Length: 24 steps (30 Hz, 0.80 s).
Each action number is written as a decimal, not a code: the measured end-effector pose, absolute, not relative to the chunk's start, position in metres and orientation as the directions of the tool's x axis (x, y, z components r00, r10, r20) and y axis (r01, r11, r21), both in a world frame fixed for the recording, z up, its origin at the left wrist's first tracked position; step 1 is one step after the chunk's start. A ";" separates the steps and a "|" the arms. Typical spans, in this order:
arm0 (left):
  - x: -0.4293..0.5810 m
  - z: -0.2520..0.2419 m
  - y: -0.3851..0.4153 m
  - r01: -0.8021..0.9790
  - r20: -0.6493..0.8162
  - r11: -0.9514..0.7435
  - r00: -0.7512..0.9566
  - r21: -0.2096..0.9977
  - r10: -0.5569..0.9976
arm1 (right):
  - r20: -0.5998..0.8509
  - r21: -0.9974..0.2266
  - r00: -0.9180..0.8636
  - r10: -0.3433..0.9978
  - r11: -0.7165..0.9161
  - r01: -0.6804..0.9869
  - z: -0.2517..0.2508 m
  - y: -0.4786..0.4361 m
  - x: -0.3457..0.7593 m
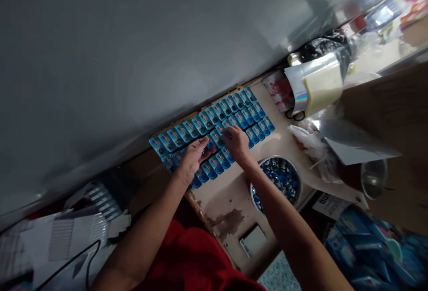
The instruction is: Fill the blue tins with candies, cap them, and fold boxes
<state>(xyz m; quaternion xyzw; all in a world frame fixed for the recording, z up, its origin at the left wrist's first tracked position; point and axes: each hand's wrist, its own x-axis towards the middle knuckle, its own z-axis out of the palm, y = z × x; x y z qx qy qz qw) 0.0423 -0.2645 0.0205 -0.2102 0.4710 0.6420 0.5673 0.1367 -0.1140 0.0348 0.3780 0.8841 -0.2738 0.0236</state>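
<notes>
Blue blister cards (190, 128) lie in slanted rows on the table, many with a round dark or blue piece in the lower half. Over the middle of the rows, my left hand (192, 159) is partly curled, with a small blue round piece (210, 145) at its fingertips. My right hand (238, 143) is closed, its fingers pinched just above the cards; whatever it may hold is too small to make out. Below my right forearm stands a round metal bowl (300, 188) full of blue and silvery round pieces, partly covered by that arm.
A grey wall (117, 50) rises behind the worn table (222, 197). To the right are scissors (297, 115), clear plastic bags (314, 148) and papers. A small white box (254, 240) lies near the front edge. Blue packages (361, 246) are heaped at lower right, papers (60, 237) at lower left.
</notes>
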 end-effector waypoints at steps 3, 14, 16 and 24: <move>0.051 0.017 -0.267 -0.900 -0.805 0.128 -0.299 0.416 0.513 | -0.185 -0.742 -0.803 0.567 0.455 0.492 0.039 -0.147 0.154; 0.047 0.021 -0.270 -0.883 -0.761 0.087 -0.344 0.462 0.550 | -0.338 -0.387 -0.608 0.718 0.483 0.786 0.016 -0.125 0.149; 0.037 0.020 -0.276 -0.914 -0.750 0.031 -0.311 0.404 0.583 | -0.339 -0.344 -0.618 0.709 0.518 0.783 0.014 -0.123 0.140; 0.019 0.013 -0.288 -0.966 -0.706 -0.106 -0.246 0.237 0.664 | -0.482 -0.074 -0.508 0.714 0.544 0.836 0.016 -0.111 0.119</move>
